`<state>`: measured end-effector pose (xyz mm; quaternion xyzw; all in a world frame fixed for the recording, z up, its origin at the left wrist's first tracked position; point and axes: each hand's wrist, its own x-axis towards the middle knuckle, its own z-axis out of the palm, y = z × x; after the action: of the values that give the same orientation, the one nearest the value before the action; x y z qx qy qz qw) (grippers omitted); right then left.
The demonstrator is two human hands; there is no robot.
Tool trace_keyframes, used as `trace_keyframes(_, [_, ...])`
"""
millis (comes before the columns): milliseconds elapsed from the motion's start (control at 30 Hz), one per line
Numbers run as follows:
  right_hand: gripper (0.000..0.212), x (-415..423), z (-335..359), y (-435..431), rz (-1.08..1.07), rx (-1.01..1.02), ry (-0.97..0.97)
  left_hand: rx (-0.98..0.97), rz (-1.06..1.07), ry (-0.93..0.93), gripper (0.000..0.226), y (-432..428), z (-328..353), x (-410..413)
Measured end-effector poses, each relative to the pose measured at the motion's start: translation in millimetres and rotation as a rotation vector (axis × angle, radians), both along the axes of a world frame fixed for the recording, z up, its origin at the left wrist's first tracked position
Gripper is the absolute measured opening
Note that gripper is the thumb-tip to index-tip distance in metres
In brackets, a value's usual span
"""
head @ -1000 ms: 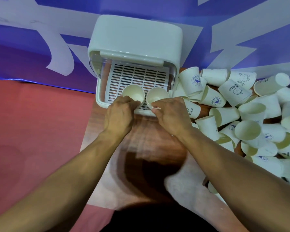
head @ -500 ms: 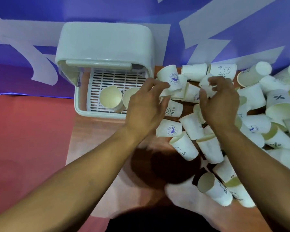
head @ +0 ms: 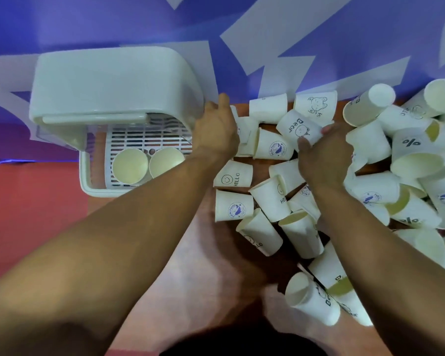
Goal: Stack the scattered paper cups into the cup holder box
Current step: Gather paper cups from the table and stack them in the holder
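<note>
Where the red floor (head: 23, 214) meets the blue and white printed backdrop (head: 319, 27) on the left, the white plastic cup holder box (head: 113, 80) stands at the far left end of the brown wooden table (head: 190, 253). Its domed top overhangs a white slatted tray (head: 144, 134). Two plain white paper cups stand upright side by side at the near edge of that tray, the left cup (head: 130, 165) touching the right cup (head: 166, 161), mouths up.

Just right of the box, the left hand (head: 216, 129) reaches over a white paper cup lying on its side (head: 246, 132). Its back faces the camera and its thumb points far, but the fingers are hidden, so I cannot tell whether it grips that cup. Nearer lie a white paper cup printed HELLO (head: 233, 177) and a white paper cup with a blue whale badge (head: 234, 209).

Further right, the right hand (head: 324, 155) holds a tilted white paper cup printed Bear (head: 297, 129), thumb on its near side and fingers curled round its right side. From there to the right edge spreads the heap of scattered white paper cups (head: 370, 142), lying every way and touching one another.
</note>
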<state>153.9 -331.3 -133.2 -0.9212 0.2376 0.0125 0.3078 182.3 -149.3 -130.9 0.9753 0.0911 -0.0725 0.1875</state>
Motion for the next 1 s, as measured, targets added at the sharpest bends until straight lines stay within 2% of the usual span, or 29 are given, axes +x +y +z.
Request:
trace_keyframes(133, [0.036, 0.2, -1.9, -1.5, 0.094, -0.056, -0.079, -0.033, 0.037, -0.04, 0.037, 3.1, 0.3, -3.4])
trace_keyframes(233, [0.041, -10.8, 6.5, 8.1, 0.113, 0.007, -0.199, -0.112, 0.104, -0.07, 0.03, 5.3, 8.1, -12.6])
trace_keyframes(367, [0.032, -36.0, 27.2, 29.1, 0.181, -0.002, -0.328, -0.151, 0.099, -0.159, 0.021, 6.5, 37.4, -37.8])
trace_keyframes(500, [0.047, -63.4, 50.1, 52.3, 0.215, -0.056, -0.466, -0.123, 0.039, -0.343, 0.017, 18.4, 71.2, -79.0])
trace_keyframes(600, [0.037, -84.0, 66.2, 74.6, 0.3, -0.109, -0.566, -0.113, 0.026, -0.563, 0.016, 39.5, 81.6, -113.3])
trace_keyframes(667, [0.033, -98.4, 72.6, 92.0, 0.356, -0.074, -0.598, -0.093, 0.054, -0.652, 0.016, 58.4, 80.2, -132.6])
trace_keyframes(900, [0.03, -117.0, 67.1, 142.4, 0.59, -0.066, -0.705, -0.077, 0.176, -0.721, 0.015, 126.0, 74.9, -174.3])
trace_keyframes(1000, [0.03, -110.4, 59.6, 158.6, 0.702, -0.132, -0.756, -0.031, 0.206, -0.717, 0.013, 144.4, 71.7, -176.7])
